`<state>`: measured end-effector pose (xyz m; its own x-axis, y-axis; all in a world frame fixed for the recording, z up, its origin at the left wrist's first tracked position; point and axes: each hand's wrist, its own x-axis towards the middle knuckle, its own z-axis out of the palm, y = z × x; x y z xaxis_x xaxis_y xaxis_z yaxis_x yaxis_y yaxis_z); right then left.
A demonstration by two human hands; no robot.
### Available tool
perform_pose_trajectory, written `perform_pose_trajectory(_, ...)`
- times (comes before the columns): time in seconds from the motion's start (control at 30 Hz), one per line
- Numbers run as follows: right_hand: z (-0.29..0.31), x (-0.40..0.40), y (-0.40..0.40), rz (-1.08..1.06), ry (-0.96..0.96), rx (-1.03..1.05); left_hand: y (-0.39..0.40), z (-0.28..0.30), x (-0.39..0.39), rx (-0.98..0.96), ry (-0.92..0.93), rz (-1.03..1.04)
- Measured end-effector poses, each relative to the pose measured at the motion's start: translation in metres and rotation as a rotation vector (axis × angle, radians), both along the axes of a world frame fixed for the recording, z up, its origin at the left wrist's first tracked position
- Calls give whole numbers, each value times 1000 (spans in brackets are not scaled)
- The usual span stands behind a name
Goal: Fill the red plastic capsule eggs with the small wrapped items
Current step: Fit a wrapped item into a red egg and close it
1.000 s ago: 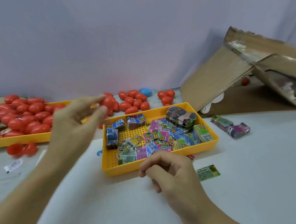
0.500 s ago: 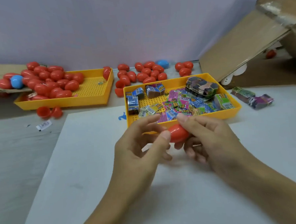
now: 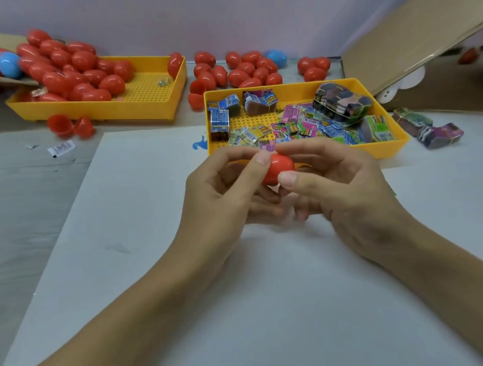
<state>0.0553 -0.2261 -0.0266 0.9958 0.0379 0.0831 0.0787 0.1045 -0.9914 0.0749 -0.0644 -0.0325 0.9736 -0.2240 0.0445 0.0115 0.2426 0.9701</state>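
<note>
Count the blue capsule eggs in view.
2. One blue egg sits among the red eggs far left; the other blue egg lies behind the loose red eggs at centre. More may be hidden.

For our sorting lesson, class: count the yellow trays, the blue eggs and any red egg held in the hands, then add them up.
Yellow trays: 2
Blue eggs: 2
Held red egg: 1
Total: 5
</note>
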Motion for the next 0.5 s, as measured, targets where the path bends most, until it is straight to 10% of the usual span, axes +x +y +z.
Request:
perform_pose_trajectory(0.33, 0, 2, 7, -131, 34, -20, -4, -6, -7, 105, -350, 60)
perform_pose_trajectory(0.5, -1, 1, 5, -115, 4, 54, -2, -5, -5, 72, -179, 81)
